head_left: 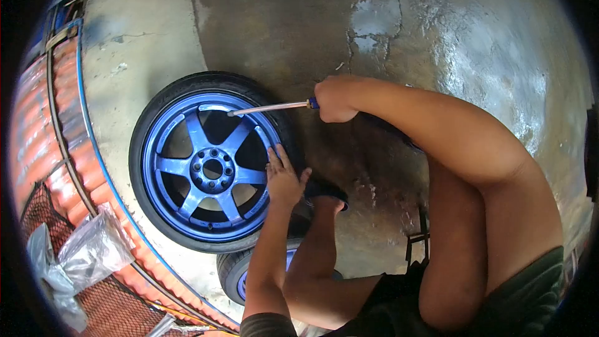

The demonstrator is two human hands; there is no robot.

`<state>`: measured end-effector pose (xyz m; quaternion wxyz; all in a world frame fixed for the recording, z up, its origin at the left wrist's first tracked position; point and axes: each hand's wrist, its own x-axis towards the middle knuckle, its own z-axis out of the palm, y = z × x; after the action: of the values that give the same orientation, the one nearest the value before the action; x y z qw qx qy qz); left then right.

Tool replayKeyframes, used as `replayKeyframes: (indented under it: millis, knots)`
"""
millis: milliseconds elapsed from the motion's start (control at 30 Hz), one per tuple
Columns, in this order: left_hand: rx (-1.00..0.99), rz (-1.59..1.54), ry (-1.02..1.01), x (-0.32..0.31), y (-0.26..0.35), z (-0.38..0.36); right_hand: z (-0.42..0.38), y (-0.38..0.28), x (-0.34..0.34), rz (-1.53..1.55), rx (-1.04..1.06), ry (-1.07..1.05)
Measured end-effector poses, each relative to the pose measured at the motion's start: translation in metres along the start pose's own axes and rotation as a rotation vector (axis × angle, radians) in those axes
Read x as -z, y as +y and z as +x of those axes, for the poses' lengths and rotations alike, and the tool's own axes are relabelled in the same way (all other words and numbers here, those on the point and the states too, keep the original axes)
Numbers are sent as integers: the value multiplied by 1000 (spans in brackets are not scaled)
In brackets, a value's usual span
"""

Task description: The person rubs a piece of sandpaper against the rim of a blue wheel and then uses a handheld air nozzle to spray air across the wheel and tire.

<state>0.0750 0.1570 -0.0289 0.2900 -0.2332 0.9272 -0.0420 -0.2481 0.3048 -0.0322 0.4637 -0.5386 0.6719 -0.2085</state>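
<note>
Both hands work the blue wheel [209,165] leaning at the wall: the left hand [284,178] lies open and flat on its rim while the right hand [334,100] grips a screwdriver [268,108], which is best levered slowly at the bead.

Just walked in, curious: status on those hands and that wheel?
Right hand gripping screwdriver, tip at the rim. Left hand flat on blue wheel. Foot against the tyre; second wheel below.

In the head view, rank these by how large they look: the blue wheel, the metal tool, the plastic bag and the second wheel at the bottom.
1. blue wheel
2. plastic bag
3. second wheel, partly hidden, so unsure against the bag
4. metal tool
</note>
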Motion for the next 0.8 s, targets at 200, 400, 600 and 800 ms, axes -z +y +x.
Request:
replayKeyframes:
  millis: [200,400,600,800]
  knots:
    - [-65,-6,-56,2,-18,-66,-5,-4,-5,-10,-77,-304]
    - [85,8,-116,17,-47,-152,-33,12,-35,-152,-78,-393]
    - [285,-38,-24,33,-47,-237,-77,39,-60,-188,-94,-221]
    - [358,-651,-31,49,-6,-298,-122,-71,-53,-225,-25,-336]
